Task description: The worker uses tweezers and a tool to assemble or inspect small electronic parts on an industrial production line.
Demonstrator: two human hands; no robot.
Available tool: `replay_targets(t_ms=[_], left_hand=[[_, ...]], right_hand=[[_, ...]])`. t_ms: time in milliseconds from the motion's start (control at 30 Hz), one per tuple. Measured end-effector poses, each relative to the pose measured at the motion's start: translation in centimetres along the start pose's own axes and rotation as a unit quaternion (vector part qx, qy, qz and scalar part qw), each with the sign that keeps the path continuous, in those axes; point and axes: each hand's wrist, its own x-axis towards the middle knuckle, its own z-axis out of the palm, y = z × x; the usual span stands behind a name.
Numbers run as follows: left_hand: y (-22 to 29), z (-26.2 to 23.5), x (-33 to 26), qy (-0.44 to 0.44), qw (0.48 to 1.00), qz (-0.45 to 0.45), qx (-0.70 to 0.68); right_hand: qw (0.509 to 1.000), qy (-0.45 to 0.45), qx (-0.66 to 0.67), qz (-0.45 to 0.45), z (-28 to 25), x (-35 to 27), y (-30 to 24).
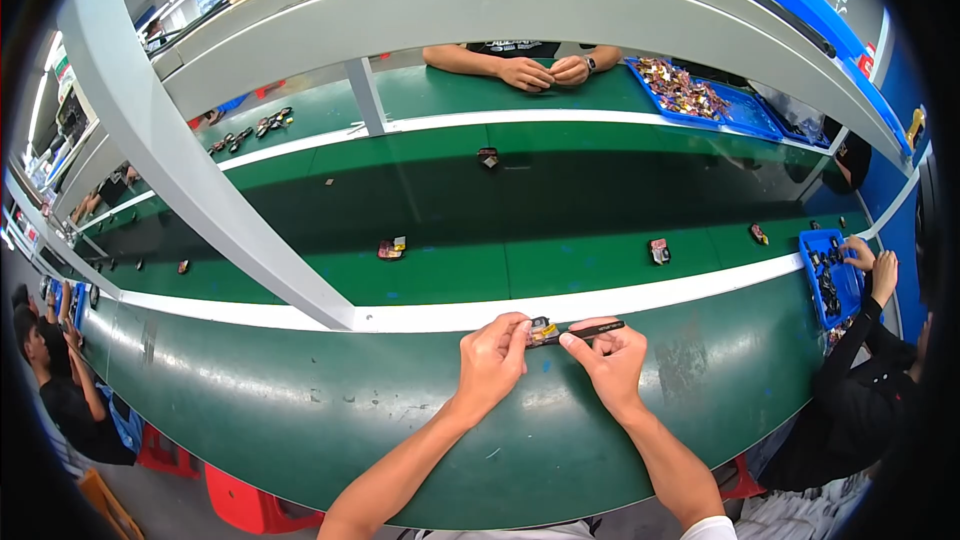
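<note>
Left hand [492, 358] pinches the small part [541, 332]; right hand [612, 352] pinches the black tool [592, 327], lying crosswise, tip touching the part.

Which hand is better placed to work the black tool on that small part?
Right. The right hand already pinches the black tool, tip at the small part; the left hand grips and steadies that part.

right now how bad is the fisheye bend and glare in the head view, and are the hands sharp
Head view: strong bending, the grey shelf beam and white belt edge strip curve toward the dark rim; soft glare on the green conveyor belt; left hand, right hand and the small black and yellow part are fairly sharp.
</note>
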Motion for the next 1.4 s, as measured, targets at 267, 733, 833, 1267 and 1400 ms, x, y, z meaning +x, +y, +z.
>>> replay_targets(t_ms=[267,733,833,1267,1400], left_hand=[[0.0,-0.1,0.0,-0.010,1.000,-0.007,-0.001],[0.1,0.0,-0.1,-0.013,1.000,0.007,-0.003],[0.2,0.1,-0.1,-0.018,1.000,0.018,0.010],[0.2,-0.2,-0.1,-0.020,0.999,-0.017,-0.044],[0.4,-0.2,0.1,-0.026,0.998,-0.025,-0.043]], right_hand=[[0.999,-0.014,0.017,0.023,0.0,0.0,-0.3],[0.985,-0.046,0.134,0.099,0.1,0.2,-0.5],[0.984,-0.049,0.137,0.106,0.0,0.2,-0.4],[0.973,-0.077,0.123,0.180,-0.8,0.7,-1.6],[0.976,-0.080,0.128,0.155,-0.6,0.7,-1.1]])
